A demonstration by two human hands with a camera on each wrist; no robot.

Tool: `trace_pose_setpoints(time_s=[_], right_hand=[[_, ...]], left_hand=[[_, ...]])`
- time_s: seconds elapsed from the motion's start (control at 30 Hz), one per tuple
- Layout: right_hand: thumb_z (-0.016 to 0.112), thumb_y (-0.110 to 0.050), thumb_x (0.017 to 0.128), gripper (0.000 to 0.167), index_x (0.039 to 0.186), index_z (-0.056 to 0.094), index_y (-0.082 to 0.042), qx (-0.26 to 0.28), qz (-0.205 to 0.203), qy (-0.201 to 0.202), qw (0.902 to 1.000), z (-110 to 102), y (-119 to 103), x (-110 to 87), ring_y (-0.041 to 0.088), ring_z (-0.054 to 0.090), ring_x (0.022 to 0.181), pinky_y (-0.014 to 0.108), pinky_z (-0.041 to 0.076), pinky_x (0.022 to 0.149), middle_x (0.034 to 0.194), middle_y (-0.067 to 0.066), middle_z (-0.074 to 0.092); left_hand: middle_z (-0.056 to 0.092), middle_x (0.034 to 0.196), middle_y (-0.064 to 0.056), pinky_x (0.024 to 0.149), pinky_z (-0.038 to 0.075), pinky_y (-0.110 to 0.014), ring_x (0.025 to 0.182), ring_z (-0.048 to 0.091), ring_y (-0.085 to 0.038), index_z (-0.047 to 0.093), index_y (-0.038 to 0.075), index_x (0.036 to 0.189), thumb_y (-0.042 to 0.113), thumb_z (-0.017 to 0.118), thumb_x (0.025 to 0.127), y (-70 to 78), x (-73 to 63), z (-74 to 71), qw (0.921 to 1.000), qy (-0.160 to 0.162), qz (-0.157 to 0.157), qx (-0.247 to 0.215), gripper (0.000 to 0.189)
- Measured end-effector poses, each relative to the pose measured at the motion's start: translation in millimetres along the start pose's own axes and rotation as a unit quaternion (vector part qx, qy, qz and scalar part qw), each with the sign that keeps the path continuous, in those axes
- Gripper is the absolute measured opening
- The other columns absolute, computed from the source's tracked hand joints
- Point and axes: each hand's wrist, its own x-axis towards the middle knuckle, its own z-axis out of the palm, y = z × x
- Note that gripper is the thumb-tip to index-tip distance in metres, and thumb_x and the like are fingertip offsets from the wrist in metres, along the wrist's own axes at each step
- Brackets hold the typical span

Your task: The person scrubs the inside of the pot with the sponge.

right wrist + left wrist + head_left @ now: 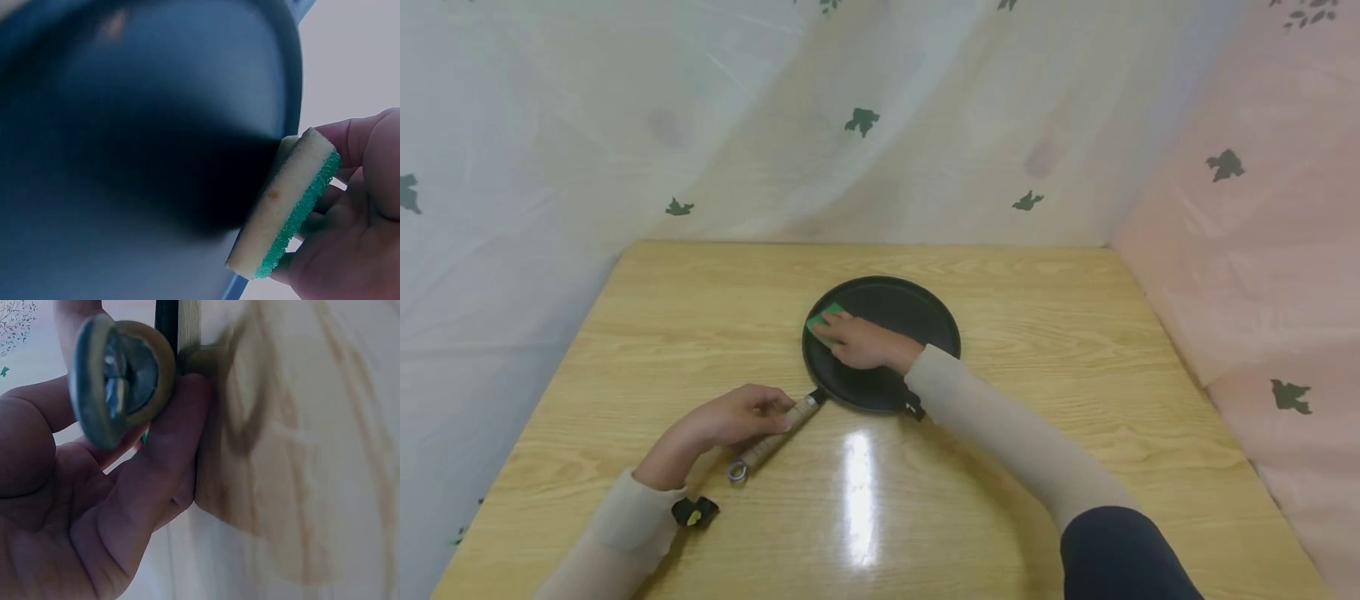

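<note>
A round black flat pan (887,379) lies on the table, its wrapped, light brown handle (767,446) angled toward the near left. My left hand (737,417) holds that handle, with thumb and fingers around it. In the left wrist view the metal hanging ring (94,381) at the handle's end faces the camera. Over the left side of the pan, my right hand (865,342) grips a sponge (827,321) with a green top. The right wrist view shows the sponge's pale layer (284,203) against the pan's inner surface near the rim, green layer toward the palm.
The pan rests on a light wood-grain table (1037,400), with a bright reflection in front of it. Patterned cloth (925,167) hangs behind the table and along both sides. A small black device (695,512) sits at the left wrist.
</note>
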Motion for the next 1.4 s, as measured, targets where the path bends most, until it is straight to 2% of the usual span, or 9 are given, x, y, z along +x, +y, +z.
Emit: trace_pose_setpoints(time_s=[0.17,0.4,0.5,0.8,1.13,1.4], right_hand=[[0.042,-0.014,0.113,0.056,0.166,0.026,-0.011,-0.013,0.009,0.002,0.9999,-7,7,3.8,0.034,0.003,0.161,0.052,0.008,0.128,0.175,0.014,0.009],[0.041,-0.015,0.113,0.058,0.168,0.022,-0.013,-0.046,0.038,0.007,0.9982,-15,21,7.8,0.033,0.000,0.162,0.068,0.010,0.123,0.176,0.013,0.006],[0.041,-0.014,0.112,0.059,0.168,0.022,-0.012,-0.045,0.047,0.008,0.9978,-21,24,7.1,0.033,0.001,0.162,0.068,0.010,0.122,0.176,0.014,0.006],[0.037,-0.015,0.113,0.057,0.168,0.023,-0.010,-0.037,0.075,0.028,0.9961,-37,44,-2.6,0.035,0.001,0.161,0.064,0.009,0.125,0.175,0.015,0.007],[0.039,-0.014,0.112,0.055,0.165,0.028,-0.005,-0.035,0.072,0.044,0.9958,-45,61,-23.2,0.038,0.006,0.161,0.052,0.009,0.128,0.174,0.018,0.012],[0.039,-0.012,0.112,0.054,0.164,0.029,-0.001,-0.046,0.064,0.044,0.9959,-48,77,-46.2,0.041,0.009,0.160,0.051,0.011,0.128,0.173,0.022,0.015]], left_hand=[[0.072,0.104,-0.007,0.087,0.050,-0.040,0.095,0.063,-0.019,0.067,-0.008,0.125,0.015,0.068,0.103,0.3,1.4,0.6,1.0000,0.001,0.008,0.003,0.032],[0.072,0.103,-0.006,0.089,0.050,-0.040,0.095,0.064,-0.018,0.068,-0.008,0.124,0.015,0.069,0.102,2.3,0.9,0.7,1.0000,0.006,0.004,0.005,0.031],[0.072,0.102,-0.006,0.088,0.050,-0.040,0.095,0.064,-0.018,0.068,-0.008,0.124,0.015,0.069,0.102,1.6,1.4,0.8,0.9999,0.008,0.004,0.006,0.031],[0.072,0.101,-0.005,0.088,0.049,-0.039,0.093,0.063,-0.018,0.068,-0.007,0.123,0.014,0.070,0.101,-1.4,0.5,0.4,0.9999,0.010,0.003,0.004,0.030],[0.071,0.101,-0.006,0.088,0.049,-0.040,0.094,0.063,-0.018,0.068,-0.008,0.123,0.014,0.069,0.102,-1.0,-2.6,0.2,0.9999,0.009,0.000,0.005,0.030],[0.072,0.101,-0.006,0.087,0.050,-0.039,0.094,0.064,-0.018,0.068,-0.007,0.122,0.014,0.069,0.102,-0.7,-2.0,-0.1,0.9999,0.011,0.005,0.010,0.029]])
